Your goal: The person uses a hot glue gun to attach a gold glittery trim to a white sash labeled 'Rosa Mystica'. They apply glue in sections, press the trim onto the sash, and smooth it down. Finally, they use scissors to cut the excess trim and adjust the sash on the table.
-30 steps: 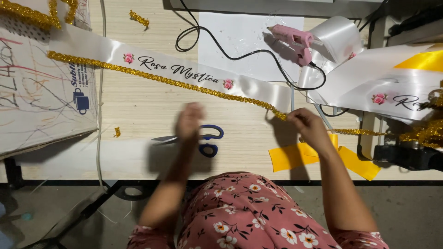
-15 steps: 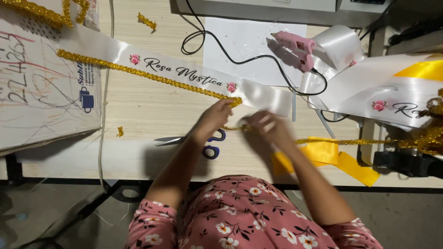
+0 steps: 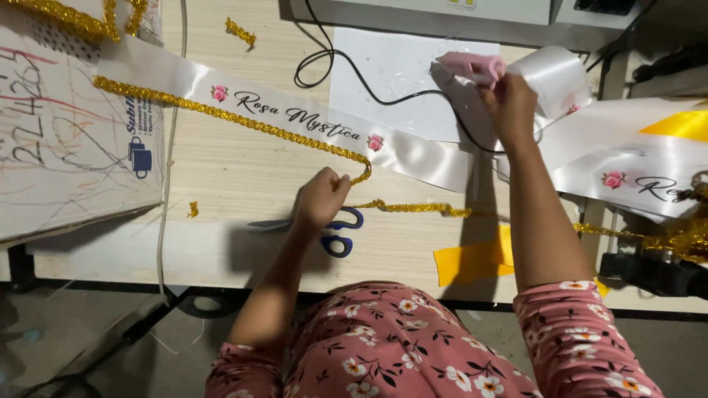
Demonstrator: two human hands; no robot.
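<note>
1. We saw the person wore a pink garment printed all over with small white flowers and thin dark sprigs.
2. We noted the sleeves were of the same floral cloth and ended above the elbows, leaving both forearms bare.
3. We found the left hand (image 3: 322,197) and the right hand (image 3: 510,107) bare, without gloves.
4. We could make out no rings, watch or bracelet, though the view was too coarse to be sure.
</note>
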